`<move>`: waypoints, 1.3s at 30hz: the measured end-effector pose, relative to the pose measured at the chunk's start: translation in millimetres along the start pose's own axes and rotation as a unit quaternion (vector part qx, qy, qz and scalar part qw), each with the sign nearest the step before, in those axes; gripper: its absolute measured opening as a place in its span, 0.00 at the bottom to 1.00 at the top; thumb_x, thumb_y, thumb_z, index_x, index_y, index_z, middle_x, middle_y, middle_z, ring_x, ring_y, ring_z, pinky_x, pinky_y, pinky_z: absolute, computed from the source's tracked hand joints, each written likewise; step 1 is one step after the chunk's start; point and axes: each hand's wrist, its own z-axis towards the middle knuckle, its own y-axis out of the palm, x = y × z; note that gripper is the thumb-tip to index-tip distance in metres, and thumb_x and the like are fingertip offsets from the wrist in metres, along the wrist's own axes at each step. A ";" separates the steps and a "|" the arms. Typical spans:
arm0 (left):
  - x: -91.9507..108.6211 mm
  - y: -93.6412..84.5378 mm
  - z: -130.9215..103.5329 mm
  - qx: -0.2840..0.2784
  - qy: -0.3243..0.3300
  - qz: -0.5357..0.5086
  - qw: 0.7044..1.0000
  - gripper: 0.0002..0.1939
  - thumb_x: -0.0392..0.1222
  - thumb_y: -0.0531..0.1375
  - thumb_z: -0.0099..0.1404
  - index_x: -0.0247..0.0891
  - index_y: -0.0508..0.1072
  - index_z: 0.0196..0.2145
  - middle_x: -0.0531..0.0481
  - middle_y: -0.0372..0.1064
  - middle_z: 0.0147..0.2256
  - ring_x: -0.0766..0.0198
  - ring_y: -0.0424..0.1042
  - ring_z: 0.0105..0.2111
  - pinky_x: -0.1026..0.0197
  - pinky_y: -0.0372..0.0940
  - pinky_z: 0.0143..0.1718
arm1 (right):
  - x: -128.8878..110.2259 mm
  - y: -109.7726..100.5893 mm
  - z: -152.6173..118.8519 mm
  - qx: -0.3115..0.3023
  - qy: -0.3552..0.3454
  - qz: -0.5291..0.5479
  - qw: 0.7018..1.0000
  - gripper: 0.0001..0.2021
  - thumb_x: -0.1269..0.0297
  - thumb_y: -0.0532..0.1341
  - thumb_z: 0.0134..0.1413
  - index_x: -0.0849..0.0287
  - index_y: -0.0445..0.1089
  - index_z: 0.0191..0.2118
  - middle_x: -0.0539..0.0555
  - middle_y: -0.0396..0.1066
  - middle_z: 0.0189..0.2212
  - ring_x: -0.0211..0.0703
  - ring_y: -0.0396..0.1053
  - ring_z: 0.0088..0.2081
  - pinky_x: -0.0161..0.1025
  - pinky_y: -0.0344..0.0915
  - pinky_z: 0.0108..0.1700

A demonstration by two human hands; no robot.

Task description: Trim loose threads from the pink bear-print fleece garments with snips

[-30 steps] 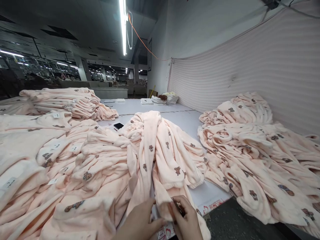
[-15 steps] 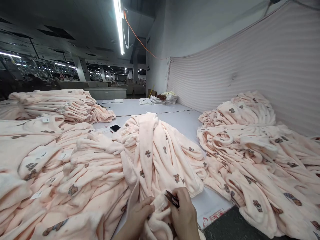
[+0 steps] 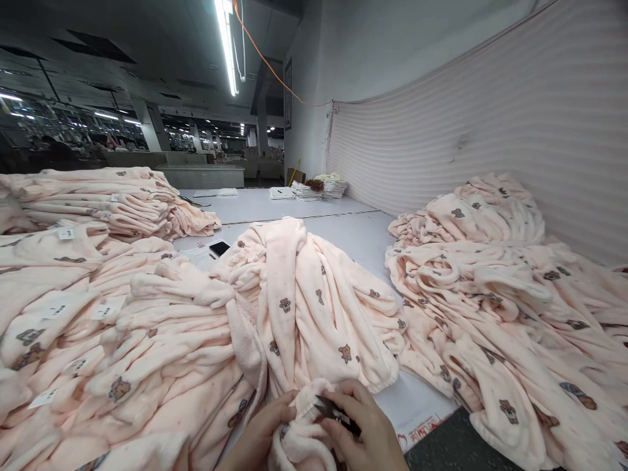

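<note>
1. Pink printed garment (image 3: 333,314): mid-table (image 3: 358,229), near end bunched between both hands.
2. Left hand (image 3: 269,422) pinches the bunched fleece; right hand (image 3: 367,425) grips dark snips (image 3: 338,415), tips at the cloth (can't tell if they touch).
3. Left pile (image 3: 171,333) crowds right against it, phone (image 3: 219,248) just beyond.
4. Right pile (image 3: 490,294) meets its other side.
5. Far end: paper stacks (image 3: 333,188) beside striped curtain (image 3: 466,124).

So a second ago the snips (image 3: 338,413) were mostly tucked out of sight in the right hand (image 3: 367,428). Now they're out, blades over the fleece (image 3: 303,426), a bit lower than half a second back. Fleece by the left hand (image 3: 267,422) has gone from fairly flat to bunched up. View's swung rightward too.
</note>
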 end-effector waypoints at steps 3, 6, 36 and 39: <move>-0.6 3.1 -1.0 -0.002 -0.011 0.017 1.000 0.14 0.35 0.61 0.53 0.32 0.75 0.39 0.46 0.74 0.30 0.59 0.71 0.33 0.61 0.62 0.36 | 1.6 -0.5 0.3 0.004 -0.005 0.006 1.000 0.14 0.70 0.61 0.50 0.51 0.73 0.44 0.51 0.69 0.37 0.41 0.70 0.36 0.32 0.66 0.38; 1.7 2.9 -5.1 0.031 0.008 0.085 0.996 0.12 0.42 0.63 0.54 0.35 0.74 0.36 0.49 0.71 0.28 0.59 0.70 0.33 0.62 0.61 0.36 | 10.8 2.3 1.3 0.009 -0.032 0.040 0.999 0.10 0.68 0.58 0.55 0.52 0.74 0.41 0.52 0.69 0.35 0.41 0.70 0.37 0.32 0.66 0.39; 20.4 26.8 14.5 0.077 0.264 0.477 0.835 0.13 0.45 0.58 0.62 0.40 0.78 0.40 0.43 0.70 0.43 0.51 0.66 0.47 0.58 0.58 0.51 | 15.6 2.1 31.5 0.311 0.001 -0.009 0.950 0.11 0.69 0.54 0.55 0.56 0.66 0.44 0.54 0.65 0.34 0.45 0.67 0.35 0.37 0.65 0.36; 24.7 32.4 15.6 0.027 0.156 0.366 0.917 0.15 0.50 0.58 0.62 0.38 0.78 0.40 0.45 0.72 0.39 0.54 0.68 0.43 0.56 0.61 0.48 | 9.9 0.9 35.9 0.273 0.005 -0.062 0.960 0.06 0.73 0.55 0.50 0.54 0.64 0.34 0.50 0.65 0.30 0.43 0.67 0.31 0.36 0.64 0.33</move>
